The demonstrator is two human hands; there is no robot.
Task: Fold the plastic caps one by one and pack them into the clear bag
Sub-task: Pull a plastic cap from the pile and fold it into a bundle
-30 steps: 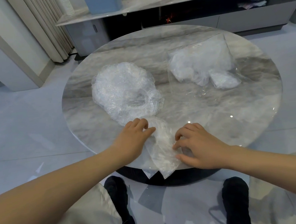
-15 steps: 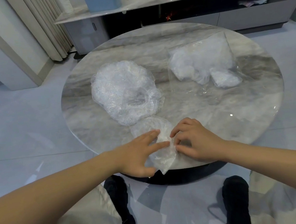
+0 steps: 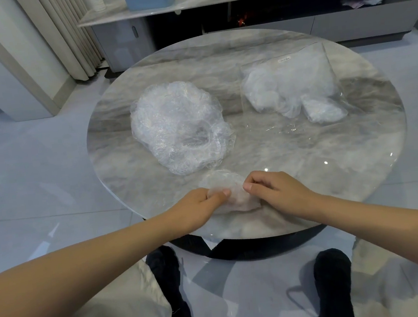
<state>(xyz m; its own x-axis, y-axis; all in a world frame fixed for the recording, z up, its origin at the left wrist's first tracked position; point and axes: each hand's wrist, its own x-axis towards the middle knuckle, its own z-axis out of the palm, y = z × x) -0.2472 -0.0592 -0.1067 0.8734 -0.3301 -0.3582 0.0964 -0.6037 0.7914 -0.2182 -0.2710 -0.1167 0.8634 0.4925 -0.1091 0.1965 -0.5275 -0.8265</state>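
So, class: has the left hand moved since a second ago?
Yes. The left hand has slid right along the table's near edge, away from the loose cap pile, onto the cap being folded.

place: home living room
shown by: round marble table (image 3: pixel 354 144), low media cabinet (image 3: pixel 343 21), curtains (image 3: pixel 68 36), tiled floor (image 3: pixel 38 174)

A round grey marble table (image 3: pixel 291 150) carries a heap of loose plastic caps (image 3: pixel 178 126) at left. A clear bag (image 3: pixel 290 86) of folded caps lies right, one folded cap (image 3: pixel 227 192) at the near edge
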